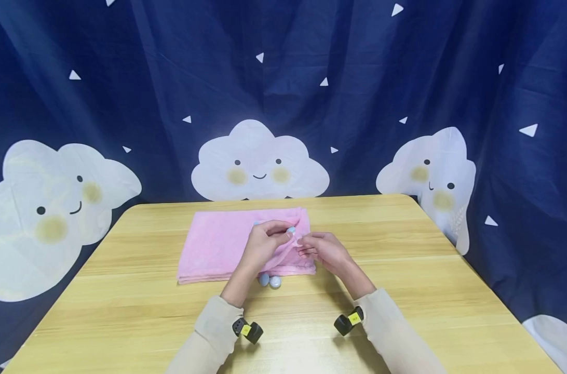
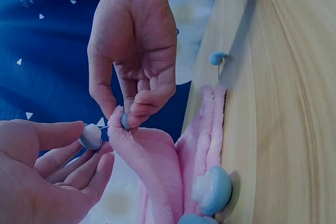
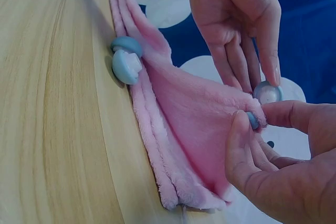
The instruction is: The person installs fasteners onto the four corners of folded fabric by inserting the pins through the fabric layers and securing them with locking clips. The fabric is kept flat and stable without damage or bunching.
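A folded pink plush blanket lies on the table, its near right corner lifted. My left hand pinches a rounded pale blue cap with a white underside, beside the lifted corner. A thin metal pin shows between that cap and the cloth. My right hand pinches the corner, with a small blue pin head between its fingers. Two more blue-and-white caps, one on the left and one on the right, rest against the blanket's near edge.
A small blue-headed pin shows by the blanket's folded edge. Another bit of blue lies on the blanket, mostly behind the left hand. The wooden table backs onto a dark blue curtain with cloud prints.
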Tool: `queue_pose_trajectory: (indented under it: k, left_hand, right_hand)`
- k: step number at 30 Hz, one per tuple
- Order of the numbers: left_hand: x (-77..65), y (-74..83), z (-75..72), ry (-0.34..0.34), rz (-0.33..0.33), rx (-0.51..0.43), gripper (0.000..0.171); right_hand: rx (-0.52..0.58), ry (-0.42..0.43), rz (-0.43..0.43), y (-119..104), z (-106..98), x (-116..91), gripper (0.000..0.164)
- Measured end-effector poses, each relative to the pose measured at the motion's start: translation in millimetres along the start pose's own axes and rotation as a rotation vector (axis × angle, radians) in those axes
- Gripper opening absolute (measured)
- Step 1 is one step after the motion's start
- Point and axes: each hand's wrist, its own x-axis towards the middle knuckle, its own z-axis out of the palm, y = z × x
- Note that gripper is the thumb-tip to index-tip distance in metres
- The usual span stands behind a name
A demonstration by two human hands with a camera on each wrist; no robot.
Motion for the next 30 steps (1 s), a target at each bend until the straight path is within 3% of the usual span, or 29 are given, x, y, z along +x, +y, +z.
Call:
queue_pose_trajectory:
  k: [19,30]
  left_hand:
    - [-0.9,0.1,2.7,0.022,0.085,0.071,0.025]
    - [-4.1,4.1,2.6,0.003,0.083,0.198,0.016]
  right_hand:
    - [-0.014,-0.023,-0.015,0.5,1.2,-1.3,0.017]
    - [-0.023,-0.033,-0.006,-2.4,2.9,-3.5,0.025]
